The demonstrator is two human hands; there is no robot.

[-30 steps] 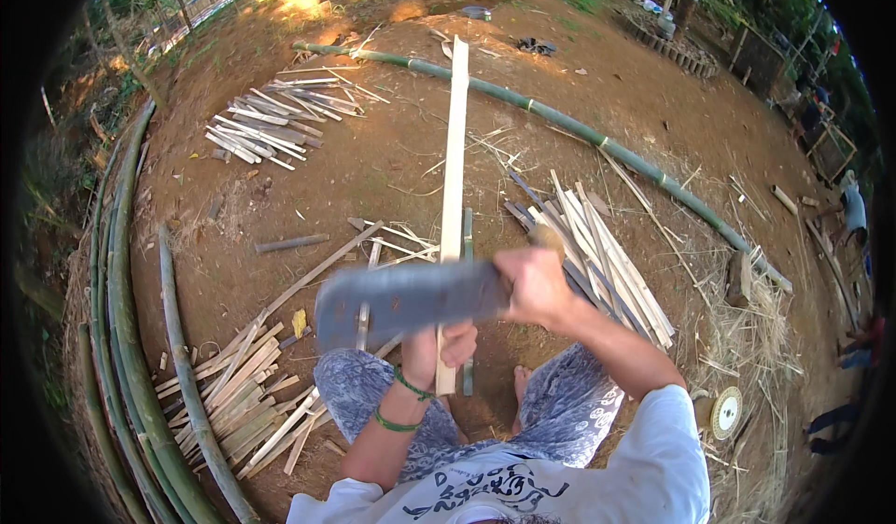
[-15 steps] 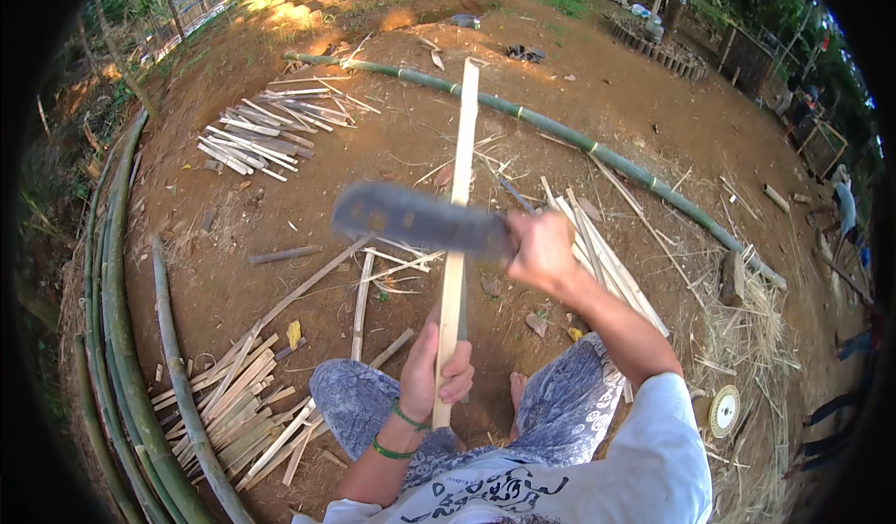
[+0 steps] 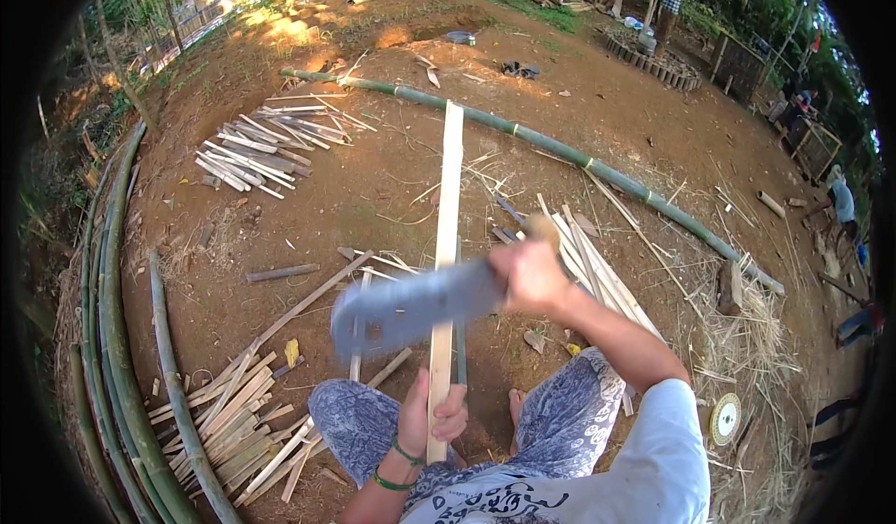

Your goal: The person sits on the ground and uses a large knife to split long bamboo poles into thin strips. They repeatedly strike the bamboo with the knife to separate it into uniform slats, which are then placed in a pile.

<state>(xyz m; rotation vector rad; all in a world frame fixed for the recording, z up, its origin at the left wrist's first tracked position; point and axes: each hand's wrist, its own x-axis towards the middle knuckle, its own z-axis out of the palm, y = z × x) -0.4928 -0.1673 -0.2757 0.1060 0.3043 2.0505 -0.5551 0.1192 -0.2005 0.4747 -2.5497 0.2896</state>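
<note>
My left hand (image 3: 413, 423), with green bands at the wrist, grips a long pale split-bamboo strip (image 3: 449, 183) near its lower end. The strip stands up in front of me between my knees, and a narrow greenish edge shows along its right side. In my right hand (image 3: 532, 277) is the handle of a machete (image 3: 411, 306). Its broad dark blade is smeared by motion and lies across the strip, pointing left, above my left hand. I cannot tell whether the blade touches the strip.
Split sticks lie in piles at near left (image 3: 238, 417) and far left (image 3: 257, 151). More pale strips (image 3: 607, 277) lie beyond my right arm. Green bamboo poles (image 3: 117, 309) line the left side; another pole (image 3: 560, 155) crosses ahead. Right: shavings (image 3: 756, 328), a pale disc (image 3: 725, 419) and people.
The machete has come down and nearer along the strip, its tip dipping lower. My right hand has moved slightly nearer, and the strip's upper end sits lower and further left.
</note>
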